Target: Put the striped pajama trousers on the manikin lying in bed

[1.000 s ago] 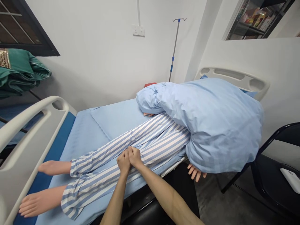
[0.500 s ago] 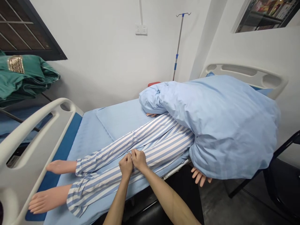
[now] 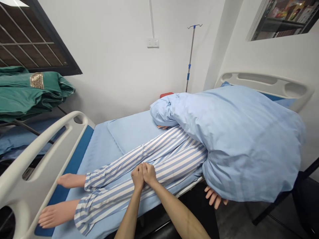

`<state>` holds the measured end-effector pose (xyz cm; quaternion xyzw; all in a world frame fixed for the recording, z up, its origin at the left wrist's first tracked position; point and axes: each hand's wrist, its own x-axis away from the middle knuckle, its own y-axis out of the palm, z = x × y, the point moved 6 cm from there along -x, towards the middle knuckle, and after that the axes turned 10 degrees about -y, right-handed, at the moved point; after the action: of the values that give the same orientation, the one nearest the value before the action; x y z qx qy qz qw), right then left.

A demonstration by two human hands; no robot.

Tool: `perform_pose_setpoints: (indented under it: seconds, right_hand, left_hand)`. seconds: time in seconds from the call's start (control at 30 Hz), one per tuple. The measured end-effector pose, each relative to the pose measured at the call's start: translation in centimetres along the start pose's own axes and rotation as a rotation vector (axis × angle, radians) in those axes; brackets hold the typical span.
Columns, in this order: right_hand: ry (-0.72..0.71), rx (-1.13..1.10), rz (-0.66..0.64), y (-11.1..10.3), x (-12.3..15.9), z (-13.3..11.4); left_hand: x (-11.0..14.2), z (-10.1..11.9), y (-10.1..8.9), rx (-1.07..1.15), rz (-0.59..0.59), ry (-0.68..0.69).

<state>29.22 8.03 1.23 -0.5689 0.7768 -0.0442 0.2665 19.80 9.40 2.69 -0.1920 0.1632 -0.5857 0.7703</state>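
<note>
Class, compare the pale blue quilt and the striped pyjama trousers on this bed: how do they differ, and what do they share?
The quilt is plain pale blue, while the trousers have blue and white stripes. The quilt is bulky and heaped high; the trousers lie much flatter. Both are soft blue-toned fabric on the bed.

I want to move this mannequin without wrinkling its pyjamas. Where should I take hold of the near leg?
Take the shin just above the trouser cuff, from the bedside where your left hand and right hand are. The near leg lies straight along the mattress with the bare foot past the cuff, so this narrow end likely cups easily.
</note>
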Motion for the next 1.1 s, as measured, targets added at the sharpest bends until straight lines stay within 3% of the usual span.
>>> perform_pose_setpoints:
  seconds: [0.17, 0.3, 0.5, 0.63, 0.8, 0.97, 1.1]
  right_hand:
    - [0.010, 0.072, -0.049, -0.9, -0.7, -0.7]
    - [-0.113, 0.251, -0.138, -2.4, -1.2, -1.7]
    - [-0.139, 0.440, -0.219, -2.6, 0.1, -0.1]
    - [-0.124, 0.283, -0.129, -2.8, -0.2, 0.6]
    - [-0.084, 0.017, 0.014, -3.9, -0.7, 1.1]
    - [-0.060, -0.083, 0.062, -4.2, -0.9, 1.3]
    - [-0.051, -0.074, 0.010, -5.0, -1.8, 0.4]
  left_hand:
    - [0.2, 0.1, 0.0, -0.015, -0.021, 0.014]
    - [0.4, -0.3, 0.5, -0.040, -0.098, 0.026]
    - [2.0, -1.2, -0.1, 0.029, -0.065, 0.035]
    - [2.4, -0.8, -0.4, 0.096, -0.089, -0.015]
    - [1.3, 1.9, 0.1, 0.205, -0.113, 0.027]
    - [1.2, 1.7, 1.9, -0.064, -0.083, 0.048]
    - [1.7, 1.0, 2.5, -0.171, -0.099, 0.088]
